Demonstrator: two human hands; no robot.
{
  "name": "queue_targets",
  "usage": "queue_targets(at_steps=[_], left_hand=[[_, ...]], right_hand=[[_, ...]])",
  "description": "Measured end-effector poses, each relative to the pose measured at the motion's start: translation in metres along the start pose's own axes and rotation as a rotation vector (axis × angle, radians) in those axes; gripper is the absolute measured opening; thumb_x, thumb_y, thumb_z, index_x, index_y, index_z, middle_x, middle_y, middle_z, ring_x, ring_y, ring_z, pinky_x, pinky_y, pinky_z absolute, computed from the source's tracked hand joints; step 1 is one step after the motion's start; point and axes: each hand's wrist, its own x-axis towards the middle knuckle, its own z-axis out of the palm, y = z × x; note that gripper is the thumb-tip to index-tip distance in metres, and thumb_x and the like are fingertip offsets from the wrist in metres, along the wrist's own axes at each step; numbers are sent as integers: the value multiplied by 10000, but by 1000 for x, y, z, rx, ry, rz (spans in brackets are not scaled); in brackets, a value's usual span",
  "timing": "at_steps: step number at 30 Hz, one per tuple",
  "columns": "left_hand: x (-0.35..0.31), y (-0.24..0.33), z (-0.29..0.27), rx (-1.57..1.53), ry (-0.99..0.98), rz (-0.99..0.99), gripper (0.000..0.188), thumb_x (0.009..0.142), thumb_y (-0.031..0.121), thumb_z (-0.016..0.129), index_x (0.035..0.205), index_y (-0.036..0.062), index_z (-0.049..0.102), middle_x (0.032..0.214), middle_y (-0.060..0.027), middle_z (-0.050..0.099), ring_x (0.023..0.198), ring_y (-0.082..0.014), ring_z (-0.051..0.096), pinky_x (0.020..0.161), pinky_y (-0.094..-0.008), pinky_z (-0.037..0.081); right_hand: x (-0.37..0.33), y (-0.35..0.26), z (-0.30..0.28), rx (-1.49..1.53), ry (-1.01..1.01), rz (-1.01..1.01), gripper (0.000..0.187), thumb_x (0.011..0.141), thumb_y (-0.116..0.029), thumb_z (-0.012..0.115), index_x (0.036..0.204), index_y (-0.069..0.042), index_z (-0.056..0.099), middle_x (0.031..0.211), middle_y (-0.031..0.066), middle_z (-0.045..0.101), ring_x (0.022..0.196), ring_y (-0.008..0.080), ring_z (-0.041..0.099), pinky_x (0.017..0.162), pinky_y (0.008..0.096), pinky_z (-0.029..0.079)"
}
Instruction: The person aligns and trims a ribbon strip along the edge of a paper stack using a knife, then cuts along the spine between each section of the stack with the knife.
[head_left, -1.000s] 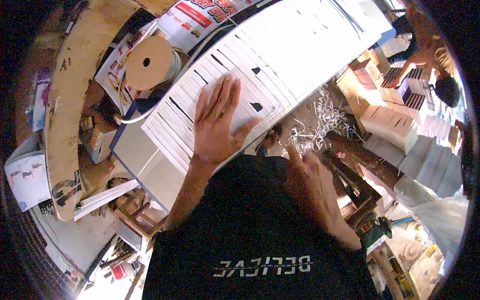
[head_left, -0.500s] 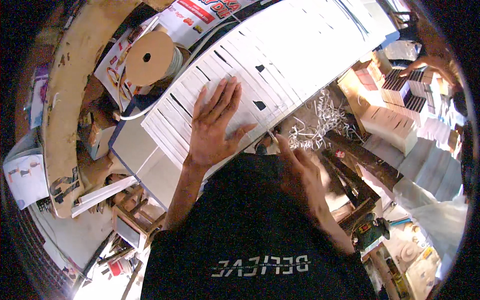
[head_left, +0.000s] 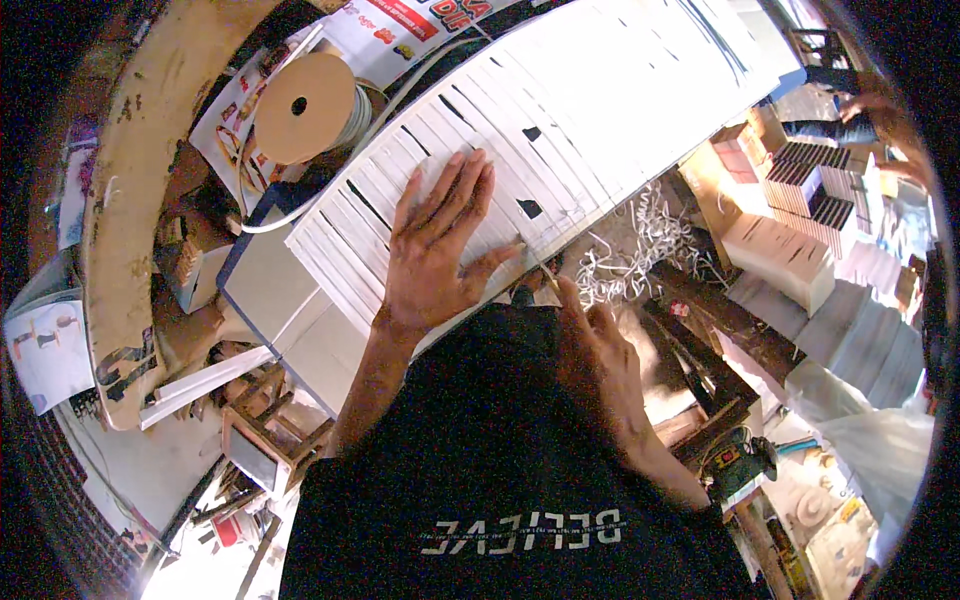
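A long row of white paper blocks (head_left: 590,110), packed side by side with dark slits between some of them, runs diagonally across the bench. My left hand (head_left: 440,240) lies flat on the row, fingers stretched out and thumb pointing toward its near edge. At that edge my right hand (head_left: 600,345) is closed round a thin, pale, pointed tool (head_left: 550,277). The tool's tip is by the side of the row; the rest is hidden in my fingers, so its exact kind does not show.
Beyond the row stands a cardboard-sided spool (head_left: 305,108) of pale cord. Curled white strips (head_left: 640,255) lie heaped below the near edge. Stacked paper blocks (head_left: 780,255) fill the right, where another person's hand (head_left: 880,115) shows. A wooden frame (head_left: 255,450) sits lower left.
The view has shifted slightly. Both my hands keep nearly the same places on and beside the row. The other person's hand at the right has lifted away from the stacked blocks.
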Motion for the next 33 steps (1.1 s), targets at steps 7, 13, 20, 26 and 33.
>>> queue_targets(at_steps=[7,13,20,26,33], left_hand=[[1,0,1,51,-4,-6,752,996,497,625,1555,17,476,1647,-133,437,1552,-284,363,1286,-540,189],[1,1,-1,44,13,-6,759,989,493,637,1557,18,473,1648,-134,433,1550,-284,366,1287,-532,191],[-9,9,-8,11,41,-76,762,968,476,674,1542,10,491,1631,-137,461,1542,-285,383,1288,-516,199],[-15,2,-8,34,33,-41,759,941,444,722,1522,1,514,1610,-135,491,1525,-291,415,1280,-518,217],[-14,3,-5,24,57,-61,733,957,448,703,1515,6,529,1608,-132,496,1522,-277,422,1277,-506,223]], right_hand=[[-5,1,-13,-18,-58,9,590,926,-17,589,1498,-117,488,958,236,636,826,460,681,705,548,536],[-12,10,-10,-86,-125,36,566,935,-19,588,1485,-116,504,1023,260,660,857,458,694,725,531,544],[-34,11,-41,20,-17,138,503,972,8,608,1458,-119,572,1041,237,712,920,419,724,822,459,582],[-6,12,3,211,36,-45,517,978,-1,621,1476,-129,574,958,199,695,825,367,712,772,439,573],[-1,8,8,129,65,-99,483,989,-22,609,1461,-121,579,894,204,654,765,406,691,660,500,545]])
